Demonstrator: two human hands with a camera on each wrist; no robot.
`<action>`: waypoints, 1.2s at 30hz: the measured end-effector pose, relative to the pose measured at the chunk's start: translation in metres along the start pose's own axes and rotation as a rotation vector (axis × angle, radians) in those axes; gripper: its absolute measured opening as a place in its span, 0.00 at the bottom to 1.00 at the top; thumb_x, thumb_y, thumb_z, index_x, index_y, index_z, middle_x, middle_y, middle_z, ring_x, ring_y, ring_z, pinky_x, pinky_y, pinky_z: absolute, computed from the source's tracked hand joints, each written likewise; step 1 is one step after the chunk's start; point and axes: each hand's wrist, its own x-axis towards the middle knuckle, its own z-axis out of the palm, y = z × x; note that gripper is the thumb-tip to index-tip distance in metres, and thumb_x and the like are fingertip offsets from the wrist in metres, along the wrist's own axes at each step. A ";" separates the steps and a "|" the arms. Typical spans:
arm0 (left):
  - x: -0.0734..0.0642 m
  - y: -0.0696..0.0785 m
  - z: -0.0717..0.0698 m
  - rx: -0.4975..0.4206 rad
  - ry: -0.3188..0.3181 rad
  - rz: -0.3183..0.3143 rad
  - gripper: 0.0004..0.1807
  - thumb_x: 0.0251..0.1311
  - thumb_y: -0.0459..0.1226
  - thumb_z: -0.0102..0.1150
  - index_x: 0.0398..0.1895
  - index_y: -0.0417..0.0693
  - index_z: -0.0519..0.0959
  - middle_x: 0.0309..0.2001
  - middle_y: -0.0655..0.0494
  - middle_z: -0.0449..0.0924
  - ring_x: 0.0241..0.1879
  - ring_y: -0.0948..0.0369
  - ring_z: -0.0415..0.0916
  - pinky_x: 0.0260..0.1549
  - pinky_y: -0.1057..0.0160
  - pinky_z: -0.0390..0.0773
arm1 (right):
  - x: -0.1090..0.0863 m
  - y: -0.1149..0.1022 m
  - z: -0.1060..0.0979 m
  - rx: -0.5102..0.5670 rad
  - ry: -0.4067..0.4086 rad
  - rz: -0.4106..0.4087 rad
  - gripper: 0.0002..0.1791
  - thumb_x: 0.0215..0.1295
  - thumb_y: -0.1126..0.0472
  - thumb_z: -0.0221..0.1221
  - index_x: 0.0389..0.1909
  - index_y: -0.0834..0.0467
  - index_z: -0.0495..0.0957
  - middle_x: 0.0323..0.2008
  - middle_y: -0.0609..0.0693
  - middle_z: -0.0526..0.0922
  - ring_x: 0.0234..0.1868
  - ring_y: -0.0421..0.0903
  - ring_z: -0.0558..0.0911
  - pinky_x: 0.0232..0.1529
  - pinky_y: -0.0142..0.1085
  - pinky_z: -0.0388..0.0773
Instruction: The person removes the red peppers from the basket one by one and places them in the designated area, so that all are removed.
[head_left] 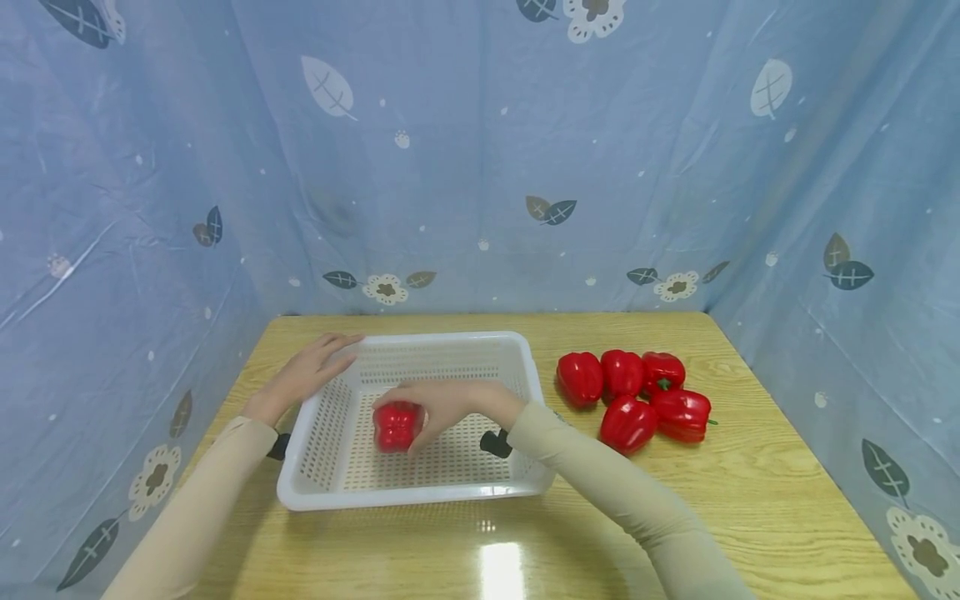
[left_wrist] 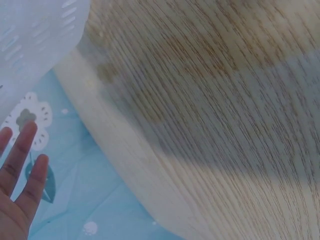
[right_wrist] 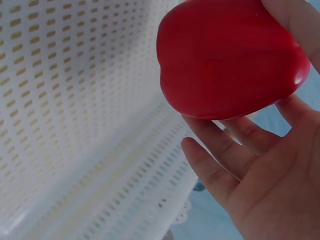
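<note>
A red bell pepper [head_left: 396, 427] is in my right hand [head_left: 446, 408], inside the left half of a white plastic basket [head_left: 412, 498]. In the right wrist view, thumb and fingers of the right hand [right_wrist: 280, 165] grip the pepper [right_wrist: 230, 60] from both sides. Whether its underside touches the basket floor, I cannot tell. My left hand [head_left: 303, 375] lies at the basket's far left corner, its fingers extended over the rim. The left wrist view shows the left hand [left_wrist: 17, 195] with fingers straight and spread, close to the basket wall [left_wrist: 45, 40].
Several red bell peppers [head_left: 628, 423] lie grouped on the wooden table [head_left: 750, 492] to the right of the basket. Blue patterned cloth [head_left: 480, 167] hangs behind the table and along both sides.
</note>
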 end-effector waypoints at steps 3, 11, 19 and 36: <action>0.000 0.000 0.000 -0.002 -0.003 0.005 0.28 0.67 0.57 0.40 0.68 0.64 0.60 0.66 0.48 0.60 0.60 0.42 0.63 0.49 0.34 0.68 | -0.005 0.000 -0.005 0.022 0.018 -0.007 0.44 0.48 0.49 0.70 0.67 0.44 0.59 0.60 0.43 0.67 0.58 0.37 0.68 0.53 0.27 0.71; 0.000 -0.001 0.000 0.004 0.007 0.016 0.28 0.66 0.57 0.40 0.68 0.65 0.60 0.65 0.49 0.60 0.60 0.44 0.64 0.49 0.35 0.69 | -0.022 0.001 -0.022 0.043 0.077 -0.020 0.45 0.47 0.49 0.70 0.67 0.46 0.59 0.58 0.44 0.69 0.55 0.37 0.70 0.50 0.27 0.72; 0.001 -0.001 0.001 0.017 0.021 0.036 0.28 0.66 0.57 0.40 0.68 0.64 0.61 0.64 0.50 0.62 0.61 0.44 0.63 0.52 0.34 0.64 | -0.041 0.007 -0.032 0.074 0.123 -0.009 0.43 0.48 0.50 0.69 0.66 0.46 0.60 0.59 0.43 0.68 0.57 0.39 0.68 0.50 0.29 0.73; 0.001 0.001 -0.001 0.024 0.014 0.037 0.26 0.66 0.56 0.41 0.68 0.68 0.60 0.66 0.54 0.60 0.64 0.46 0.60 0.55 0.34 0.60 | -0.095 0.025 -0.052 0.100 0.276 0.029 0.43 0.49 0.51 0.69 0.66 0.46 0.60 0.58 0.41 0.69 0.56 0.38 0.70 0.49 0.34 0.75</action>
